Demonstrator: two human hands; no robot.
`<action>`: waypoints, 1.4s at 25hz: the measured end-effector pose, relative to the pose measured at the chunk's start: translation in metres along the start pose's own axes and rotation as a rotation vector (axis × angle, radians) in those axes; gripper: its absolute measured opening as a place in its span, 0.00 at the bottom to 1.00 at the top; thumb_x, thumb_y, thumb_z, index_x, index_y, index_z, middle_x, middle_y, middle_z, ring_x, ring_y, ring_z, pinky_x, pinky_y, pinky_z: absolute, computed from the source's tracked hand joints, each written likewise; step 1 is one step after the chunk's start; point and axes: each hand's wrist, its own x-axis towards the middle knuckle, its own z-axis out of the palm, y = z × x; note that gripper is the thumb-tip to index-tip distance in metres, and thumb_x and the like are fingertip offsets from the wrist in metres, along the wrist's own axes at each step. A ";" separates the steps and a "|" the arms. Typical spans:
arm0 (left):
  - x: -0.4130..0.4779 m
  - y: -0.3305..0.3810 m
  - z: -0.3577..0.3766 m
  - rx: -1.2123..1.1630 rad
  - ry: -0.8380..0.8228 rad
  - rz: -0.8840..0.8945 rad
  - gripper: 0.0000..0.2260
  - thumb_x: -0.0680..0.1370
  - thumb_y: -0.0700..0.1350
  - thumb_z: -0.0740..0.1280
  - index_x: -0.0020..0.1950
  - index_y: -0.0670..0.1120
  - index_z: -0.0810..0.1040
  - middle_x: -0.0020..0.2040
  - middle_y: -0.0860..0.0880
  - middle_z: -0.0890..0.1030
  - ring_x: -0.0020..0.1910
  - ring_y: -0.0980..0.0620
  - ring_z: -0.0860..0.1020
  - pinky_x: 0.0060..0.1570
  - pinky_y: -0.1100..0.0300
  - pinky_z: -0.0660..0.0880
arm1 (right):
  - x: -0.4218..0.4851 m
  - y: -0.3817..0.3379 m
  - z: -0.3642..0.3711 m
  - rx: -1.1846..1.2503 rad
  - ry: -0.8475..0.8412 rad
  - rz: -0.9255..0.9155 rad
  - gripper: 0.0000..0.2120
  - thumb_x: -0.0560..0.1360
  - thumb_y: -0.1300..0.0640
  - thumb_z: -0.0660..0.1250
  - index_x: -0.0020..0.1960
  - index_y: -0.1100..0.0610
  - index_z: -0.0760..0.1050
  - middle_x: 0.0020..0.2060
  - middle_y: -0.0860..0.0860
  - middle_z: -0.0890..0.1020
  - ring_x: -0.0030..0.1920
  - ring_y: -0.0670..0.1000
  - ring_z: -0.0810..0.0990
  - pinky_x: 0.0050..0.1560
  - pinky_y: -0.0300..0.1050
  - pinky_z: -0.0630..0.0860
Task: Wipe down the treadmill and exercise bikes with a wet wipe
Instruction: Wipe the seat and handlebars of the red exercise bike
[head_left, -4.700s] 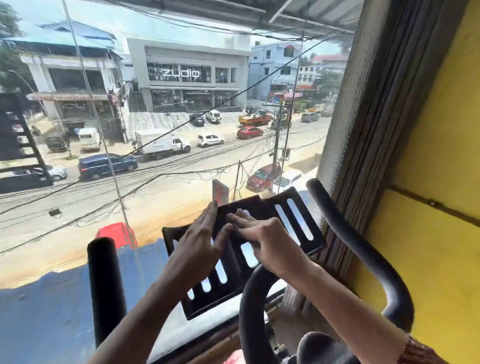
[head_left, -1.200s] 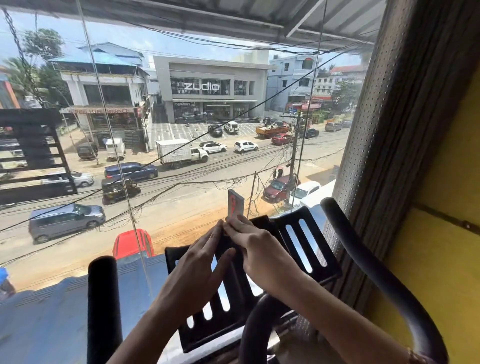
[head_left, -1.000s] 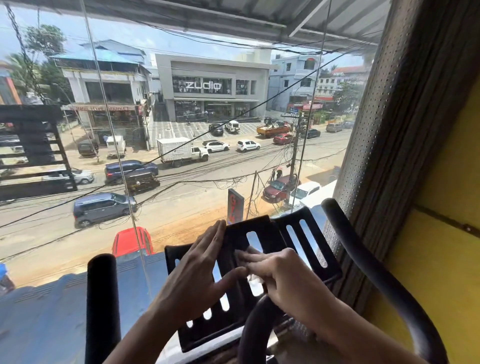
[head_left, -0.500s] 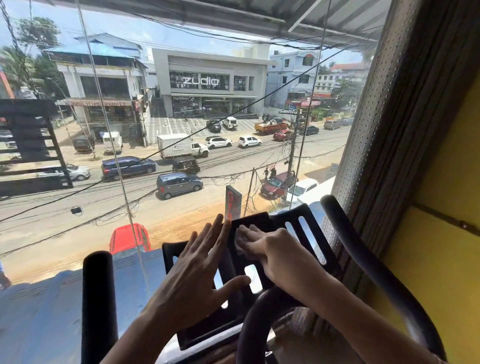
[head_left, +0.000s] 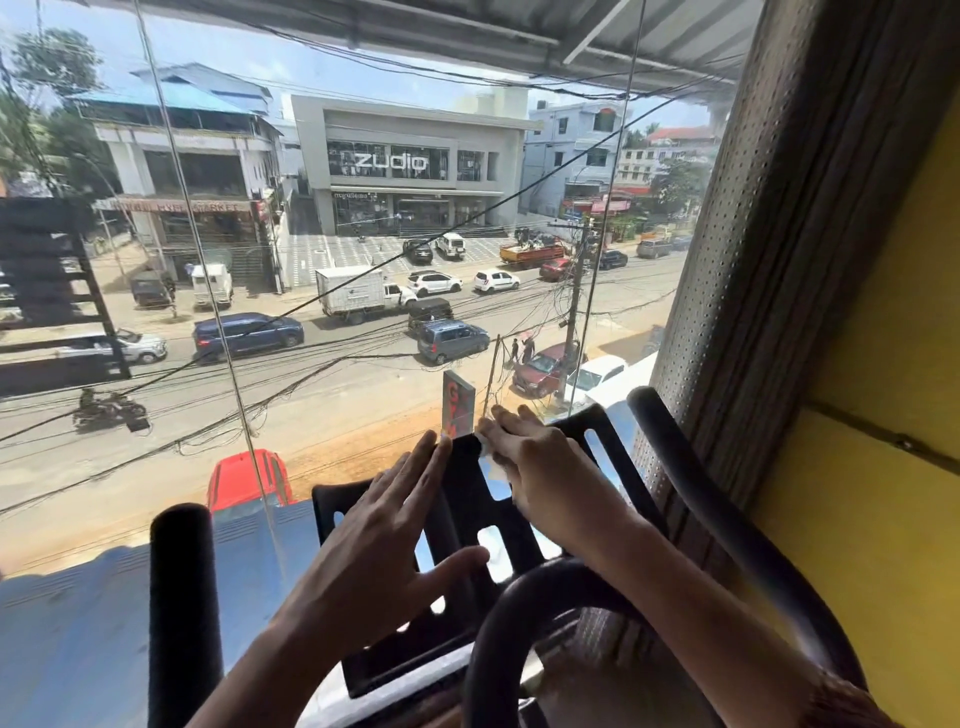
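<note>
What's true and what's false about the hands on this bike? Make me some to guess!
1. The left hand lies flat on the black slotted panel. True.
2. The right hand presses a white wipe near the panel's top edge. True.
3. The left hand grips a handlebar. False: it rests on the panel, fingers straight.
4. The panel is solid, without holes. False: it has long slots you can see through.
</note>
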 end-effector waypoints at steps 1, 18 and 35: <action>0.000 0.000 -0.001 -0.011 -0.003 -0.003 0.43 0.72 0.77 0.49 0.78 0.53 0.44 0.78 0.52 0.47 0.76 0.52 0.51 0.69 0.55 0.57 | -0.006 -0.001 0.006 -0.029 0.035 0.013 0.26 0.78 0.70 0.58 0.75 0.59 0.61 0.74 0.54 0.62 0.75 0.51 0.59 0.69 0.35 0.55; 0.075 0.061 0.014 0.202 -0.022 -0.044 0.42 0.73 0.72 0.39 0.78 0.45 0.53 0.78 0.47 0.49 0.76 0.53 0.43 0.74 0.59 0.39 | 0.010 0.072 -0.033 0.648 0.253 0.351 0.10 0.72 0.64 0.73 0.53 0.61 0.82 0.48 0.56 0.85 0.46 0.46 0.83 0.45 0.36 0.80; 0.075 0.063 0.034 0.265 0.054 -0.106 0.29 0.77 0.59 0.54 0.68 0.39 0.73 0.66 0.43 0.75 0.69 0.50 0.69 0.70 0.60 0.54 | -0.006 0.093 -0.024 0.475 -0.009 0.033 0.12 0.75 0.67 0.66 0.55 0.59 0.82 0.50 0.53 0.85 0.52 0.46 0.81 0.55 0.46 0.76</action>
